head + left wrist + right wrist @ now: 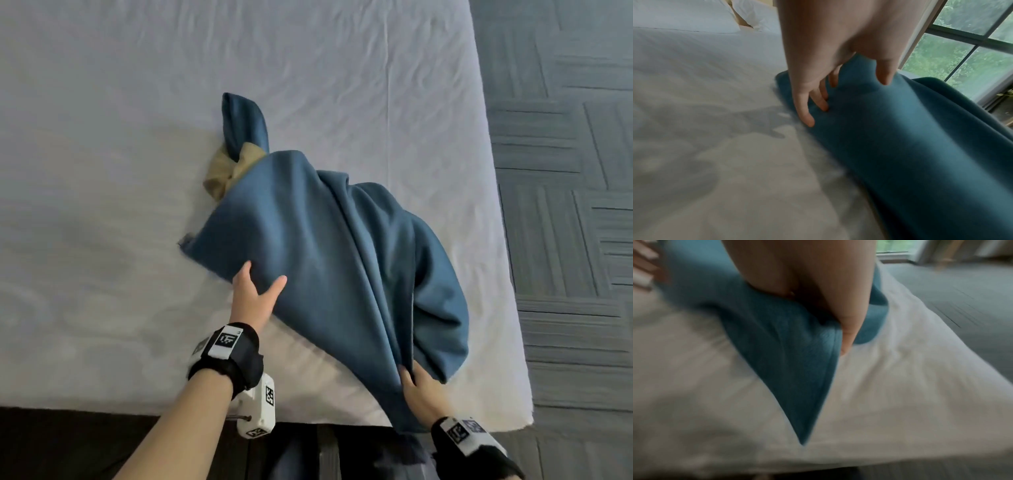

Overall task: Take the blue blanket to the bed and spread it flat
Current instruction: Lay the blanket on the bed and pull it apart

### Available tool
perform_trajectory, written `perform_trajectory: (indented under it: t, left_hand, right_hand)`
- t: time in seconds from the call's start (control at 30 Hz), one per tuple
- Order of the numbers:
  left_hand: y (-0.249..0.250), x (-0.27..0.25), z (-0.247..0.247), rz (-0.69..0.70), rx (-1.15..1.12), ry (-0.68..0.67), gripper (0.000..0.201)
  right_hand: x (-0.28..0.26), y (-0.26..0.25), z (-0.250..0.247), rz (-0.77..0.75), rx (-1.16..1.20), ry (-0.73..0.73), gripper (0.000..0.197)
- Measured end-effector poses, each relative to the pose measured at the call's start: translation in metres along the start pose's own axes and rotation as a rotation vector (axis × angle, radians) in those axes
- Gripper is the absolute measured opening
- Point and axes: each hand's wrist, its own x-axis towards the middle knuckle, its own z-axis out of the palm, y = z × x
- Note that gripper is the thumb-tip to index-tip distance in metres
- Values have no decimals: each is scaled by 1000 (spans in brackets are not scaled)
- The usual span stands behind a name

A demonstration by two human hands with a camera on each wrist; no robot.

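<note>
A blue blanket lies bunched and folded on the white bed, near its right front corner; a tan inner side shows at its far end. My left hand holds the blanket's left edge, thumb on top and fingers under the fold of the blanket. My right hand grips a gathered corner near the bed's front edge. In the blurred right wrist view the fingers are curled round the blue cloth, whose point hangs down toward the sheet.
The bed's right edge borders grey patterned carpet. White pillows lie at the head of the bed. A window with greenery behind it stands beyond the bed. A dark bed base runs along the front.
</note>
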Motion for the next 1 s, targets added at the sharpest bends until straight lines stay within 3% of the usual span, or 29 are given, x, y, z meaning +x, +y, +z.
perform_trajectory:
  t: [0.1, 0.17, 0.23, 0.3, 0.5, 0.63, 0.73, 0.8, 1.0]
  left_hand:
    - [18, 5, -2, 118, 29, 111, 96]
    - [30, 13, -8, 195, 107, 210, 97]
    - [39, 21, -17, 209, 199, 225, 95]
    - [44, 29, -26, 180, 304, 203, 92]
    - [23, 53, -47, 98, 538, 68, 88]
    - [-5, 66, -52, -25, 547, -75, 92]
    - [-19, 67, -47, 14, 578, -178, 61]
    - [-22, 62, -45, 84, 612, -210, 40]
    - [-24, 34, -53, 213, 652, -191, 33]
  right_hand:
    - [-8, -8, 5, -101, 376, 40, 20]
    - [-12, -11, 9, -156, 385, 12, 11]
    - [-19, -3, 19, -134, 401, 43, 10]
    - [-22, 5, 23, -93, 422, 88, 16]
    - [-21, -8, 19, -109, 540, 194, 5]
    - [-25, -23, 21, -130, 599, 134, 12]
    - [-25, -32, 27, -93, 591, 14, 38]
    - [-21, -38, 32, -48, 522, -14, 42]
    - [-12, -41, 28, -79, 504, 200, 33]
